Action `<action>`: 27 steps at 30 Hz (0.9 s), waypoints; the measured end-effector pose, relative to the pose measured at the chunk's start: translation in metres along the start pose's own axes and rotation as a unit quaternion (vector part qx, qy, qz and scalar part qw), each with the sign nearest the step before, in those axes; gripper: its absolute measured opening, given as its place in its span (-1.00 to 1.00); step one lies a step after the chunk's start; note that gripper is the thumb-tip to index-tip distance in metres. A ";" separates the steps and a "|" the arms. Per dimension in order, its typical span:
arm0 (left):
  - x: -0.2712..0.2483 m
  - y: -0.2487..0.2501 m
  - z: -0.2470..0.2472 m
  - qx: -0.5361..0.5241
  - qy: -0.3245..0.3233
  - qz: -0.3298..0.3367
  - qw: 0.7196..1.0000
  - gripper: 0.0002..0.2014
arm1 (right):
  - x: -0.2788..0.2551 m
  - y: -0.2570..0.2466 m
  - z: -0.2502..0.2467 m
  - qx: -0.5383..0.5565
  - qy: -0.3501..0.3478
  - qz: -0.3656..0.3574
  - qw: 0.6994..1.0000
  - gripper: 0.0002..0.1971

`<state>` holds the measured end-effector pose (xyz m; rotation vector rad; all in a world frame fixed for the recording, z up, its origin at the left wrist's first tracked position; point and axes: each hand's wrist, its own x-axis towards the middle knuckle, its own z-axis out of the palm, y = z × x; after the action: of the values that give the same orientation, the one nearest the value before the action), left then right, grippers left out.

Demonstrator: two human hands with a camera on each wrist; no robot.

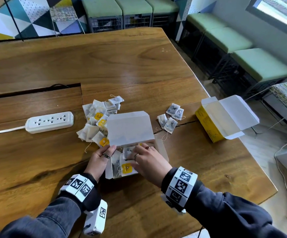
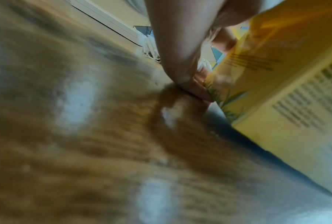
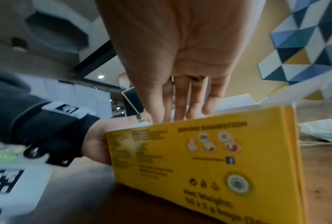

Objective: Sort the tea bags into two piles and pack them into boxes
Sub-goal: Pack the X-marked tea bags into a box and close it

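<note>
An open yellow tea box (image 1: 130, 129) stands in front of me, its white lid flap raised. My left hand (image 1: 101, 158) grips the box's left end, thumb at the lid's lower corner; the left wrist view shows that hand (image 2: 180, 60) on the table beside the box (image 2: 276, 91). My right hand (image 1: 148, 162) reaches into the box with straight fingers (image 3: 180, 106) lying on the tea bags (image 1: 127, 167) inside. A pile of yellow-tagged tea bags (image 1: 96, 121) lies behind the box on the left. A small pile of X-marked bags (image 1: 171, 117) lies to the right.
A second yellow box (image 1: 221, 119) stands open near the table's right edge. A white power strip (image 1: 50, 121) with its cord lies to the left. A cable slot (image 1: 32, 91) cuts the wooden table (image 1: 105, 66) at the left. Green stools stand beyond the table.
</note>
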<state>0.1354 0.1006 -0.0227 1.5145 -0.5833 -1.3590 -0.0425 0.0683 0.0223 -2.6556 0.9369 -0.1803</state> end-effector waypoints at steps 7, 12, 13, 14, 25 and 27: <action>0.003 0.006 0.014 0.018 0.013 0.050 0.999 -0.88 | 0.004 0.051 -0.044 0.155 0.129 0.177 0.963 -0.82; 0.016 0.008 0.024 0.027 0.038 0.069 0.997 -0.90 | 0.025 0.144 -0.047 0.142 0.027 0.391 0.909 -0.52; 0.018 0.008 0.025 0.031 0.039 0.068 0.996 -0.90 | 0.028 0.153 -0.042 0.127 -0.020 0.392 0.911 -0.43; 0.019 0.007 0.025 0.033 0.040 0.069 0.996 -0.89 | 0.030 0.158 -0.038 0.112 -0.054 0.388 0.913 -0.39; 0.020 0.009 0.026 0.011 0.009 0.036 0.999 -0.85 | 0.040 0.163 -0.059 0.295 0.026 0.356 0.886 -0.82; 0.019 0.010 0.026 0.009 0.008 0.037 0.999 -0.85 | 0.055 0.159 -0.056 0.234 -0.021 0.349 0.907 -0.80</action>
<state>0.1182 0.0712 -0.0204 1.5039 -0.6366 -1.2868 -0.1059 -0.0974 0.0218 -1.7591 1.5339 -0.1488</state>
